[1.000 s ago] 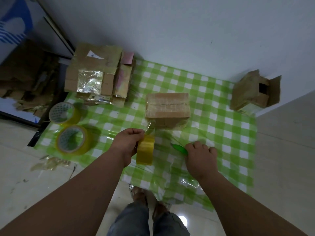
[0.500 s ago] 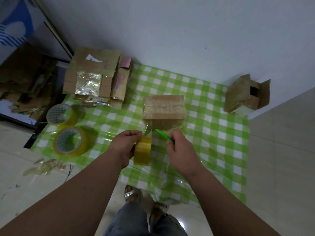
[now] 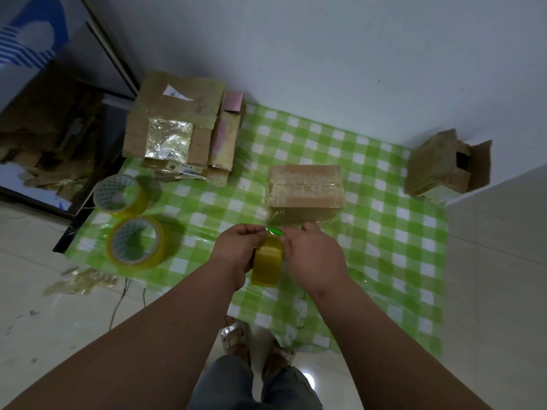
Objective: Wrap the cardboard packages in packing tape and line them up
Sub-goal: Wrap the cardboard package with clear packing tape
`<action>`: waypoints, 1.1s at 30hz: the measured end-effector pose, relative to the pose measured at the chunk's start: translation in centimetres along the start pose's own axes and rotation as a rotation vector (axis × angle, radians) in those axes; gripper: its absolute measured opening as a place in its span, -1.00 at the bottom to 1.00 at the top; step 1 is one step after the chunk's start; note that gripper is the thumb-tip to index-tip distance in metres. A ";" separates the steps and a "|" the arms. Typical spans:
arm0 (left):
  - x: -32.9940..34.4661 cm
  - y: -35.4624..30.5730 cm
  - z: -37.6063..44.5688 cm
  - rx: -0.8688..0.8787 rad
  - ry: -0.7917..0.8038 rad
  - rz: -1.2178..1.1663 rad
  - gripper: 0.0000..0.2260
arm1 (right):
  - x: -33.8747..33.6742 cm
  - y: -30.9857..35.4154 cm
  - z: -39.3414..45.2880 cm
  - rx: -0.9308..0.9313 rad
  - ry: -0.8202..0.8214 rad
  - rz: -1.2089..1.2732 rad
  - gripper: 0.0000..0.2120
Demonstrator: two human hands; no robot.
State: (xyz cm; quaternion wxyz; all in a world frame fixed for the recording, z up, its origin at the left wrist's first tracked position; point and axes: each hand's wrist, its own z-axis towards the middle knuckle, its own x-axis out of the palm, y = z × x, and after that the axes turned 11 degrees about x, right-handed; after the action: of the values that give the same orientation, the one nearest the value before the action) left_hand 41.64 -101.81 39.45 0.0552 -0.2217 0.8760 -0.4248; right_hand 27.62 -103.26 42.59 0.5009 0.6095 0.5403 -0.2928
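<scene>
yellow translucent packing tape roll [image 3: 266, 264] stands on edge over the green-and-white checked plastic cloth [image 3: 384, 232], gripped by the left hand [image 3: 239, 250], whose fingers curl round its left side with the fingertips pinched at the top of the roll. the right hand [image 3: 313, 253] sits just beside it on the right, fingers curled round a small bright green cutter [image 3: 275, 231], whose tip shows between the two hands at the top of the roll. a clear strip of tape runs from the roll up toward the tape-wrapped brown cardboard package [image 3: 306, 190], which lies on the cloth just beyond the hands. to the left, two larger yellow tape rolls [image 3: 137, 241] lie flat on the cloth, one behind the other. farther back at the left, a stack of taped flat cardboard packages [image 3: 177, 128] rests against the white wall [image 3: 325, 54]. off the cloth at the far right, an open brown cardboard box [image 3: 447, 165] sits on the floor by the wall.
</scene>
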 end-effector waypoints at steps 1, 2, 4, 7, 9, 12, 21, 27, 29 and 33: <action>0.0 -0.1 -0.1 -0.002 -0.002 0.002 -0.95 | -0.1 0.1 0.1 0.001 -0.004 -0.003 -0.74; 0.1 -0.1 -0.1 -0.005 -0.005 0.007 -0.95 | -0.1 0.1 0.2 0.002 -0.012 0.000 -0.73; 0.1 -0.2 -0.1 -0.009 -0.009 0.021 -0.96 | -0.3 0.1 0.3 -0.001 -0.029 0.013 -0.72; 0.1 -0.1 0.1 -0.009 -0.013 0.030 -0.96 | -0.4 0.1 0.4 -0.008 -0.037 0.007 -0.70; 0.2 0.0 0.3 -0.007 -0.018 0.038 -0.96 | -0.3 0.2 0.7 -0.003 -0.031 -0.008 -0.70; 0.3 -0.1 0.4 -0.005 -0.020 0.045 -0.94 | -0.2 0.4 1.0 0.004 -0.014 -0.034 -0.71; 0.4 -0.4 0.9 0.006 -0.019 0.029 -0.89 | -0.5 1.0 1.6 -0.008 0.000 -0.051 -0.75; 0.5 -0.3 1.3 -0.009 -0.057 0.025 -0.89 | -0.6 1.2 2.1 -0.003 -0.003 -0.060 -0.78; 0.5 -0.3 1.5 -0.005 -0.078 0.051 -0.90 | -0.9 1.1 2.2 -0.017 0.004 -0.059 -0.77; 0.2 -0.5 1.8 0.053 -0.090 0.174 -0.88 | -1.4 0.6 2.2 -0.022 -0.001 -0.042 -0.77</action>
State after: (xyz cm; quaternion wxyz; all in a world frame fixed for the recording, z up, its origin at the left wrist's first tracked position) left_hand 42.12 -103.47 38.77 0.1369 -0.1620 0.8770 -0.4313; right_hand 28.26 -105.80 43.29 0.5018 0.5924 0.5556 -0.2976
